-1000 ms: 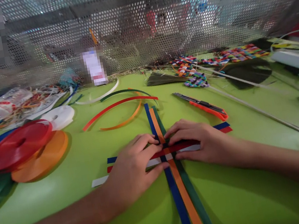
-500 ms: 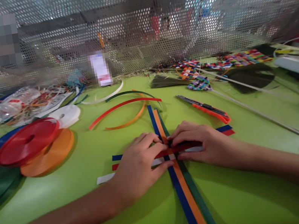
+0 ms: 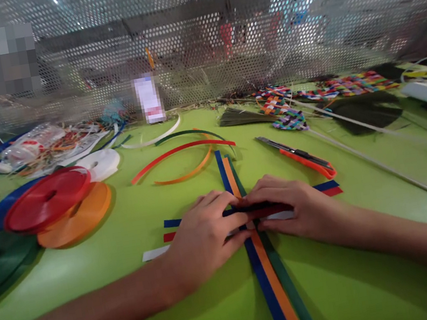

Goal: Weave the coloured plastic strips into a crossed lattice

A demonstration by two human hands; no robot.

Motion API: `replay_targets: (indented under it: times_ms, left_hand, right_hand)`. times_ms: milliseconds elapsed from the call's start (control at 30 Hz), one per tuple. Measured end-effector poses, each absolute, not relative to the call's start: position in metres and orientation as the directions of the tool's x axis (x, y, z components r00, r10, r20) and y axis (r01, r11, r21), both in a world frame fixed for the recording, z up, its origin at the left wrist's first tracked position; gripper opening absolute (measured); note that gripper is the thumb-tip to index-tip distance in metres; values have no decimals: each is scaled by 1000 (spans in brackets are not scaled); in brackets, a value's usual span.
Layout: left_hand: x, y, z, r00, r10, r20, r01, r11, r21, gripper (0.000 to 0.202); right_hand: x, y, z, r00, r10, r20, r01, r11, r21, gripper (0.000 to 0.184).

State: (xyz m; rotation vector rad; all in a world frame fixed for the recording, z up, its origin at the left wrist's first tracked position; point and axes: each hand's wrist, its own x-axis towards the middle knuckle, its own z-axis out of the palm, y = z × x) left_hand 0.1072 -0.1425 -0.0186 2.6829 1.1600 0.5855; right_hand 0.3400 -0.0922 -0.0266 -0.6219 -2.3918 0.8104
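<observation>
Blue (image 3: 263,282), orange (image 3: 280,296) and green (image 3: 289,284) plastic strips run lengthwise toward me. Across them lie a blue strip (image 3: 171,223), a red strip (image 3: 169,237) and a white strip (image 3: 154,254), interlaced where they meet. My left hand (image 3: 209,231) presses on the crossing from the left, its fingers bent and closed on the cross strips. From the right, my right hand (image 3: 298,203) grips the same cross strips between thumb and fingers. Both sets of fingertips nearly meet and hide much of the weave.
Rolls of red (image 3: 48,201), orange (image 3: 79,215), green (image 3: 0,266) and white strip (image 3: 102,165) lie left. A box cutter (image 3: 298,156) and a thin rod (image 3: 382,167) lie right. Loose cut strips (image 3: 179,152) curve beyond my hands. A perforated metal panel (image 3: 192,32) stands behind.
The whole view has shifted slightly, so things appear a little further right. My fingertips have drawn closer together over the crossing and cover more of it.
</observation>
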Motion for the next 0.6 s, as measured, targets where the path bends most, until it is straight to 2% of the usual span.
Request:
replay_targets:
  times_ms: [233, 600]
  left_hand:
    - [110, -142, -16, 642, 727, 244, 683, -687, 248, 18]
    - [110, -141, -16, 625, 749, 220, 696, -662, 277, 19]
  right_hand:
    - [339, -92, -29, -744, 566, 356, 241, 724, -647, 21]
    - [337, -92, -26, -737, 592, 325, 259, 692, -673, 25]
